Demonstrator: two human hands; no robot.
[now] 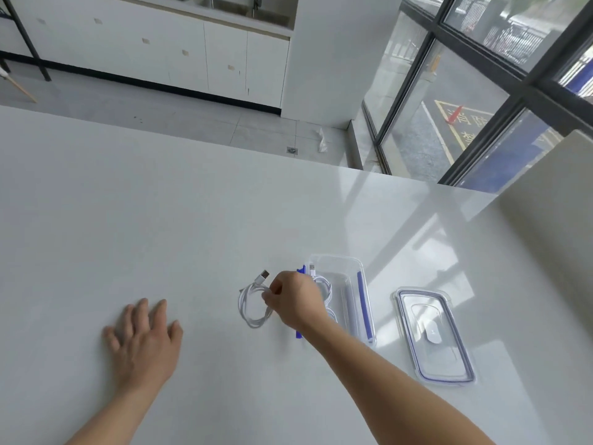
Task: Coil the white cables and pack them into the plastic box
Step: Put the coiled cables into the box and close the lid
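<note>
- White and glossy, the table filled the lower part of the view, and the task's things sat on its right half.
- The left hand lay palm down on the table, well apart from everything else, with its bare forearm coming in from the bottom edge. Its fingers were straight and spread wide, and it held nothing.
- One coil of white cable sat between the two hands, just left of the box, wound in a few loose loops. Its plug stuck out at the far side.
- The right hand reached forward and to the left on a long bare arm that crossed over the box's near left corner. The back of the hand faced up. The fingers were curled in close, and thumb and fingertips pinched the coil's right edge. It could not be told whether the coil rested on the table or hung just above it.
- One clear plastic box stood open just right of that hand, its long sides running away from the person. Two blue clips showed, one on each long side.
- Inside the box lay one boxed cable, white and coiled, against the left wall and partly hidden by the right hand. That made two cables in all.
- One clear lid with a blue seal lay flat on the table near the box's right side, apart from it.
</note>
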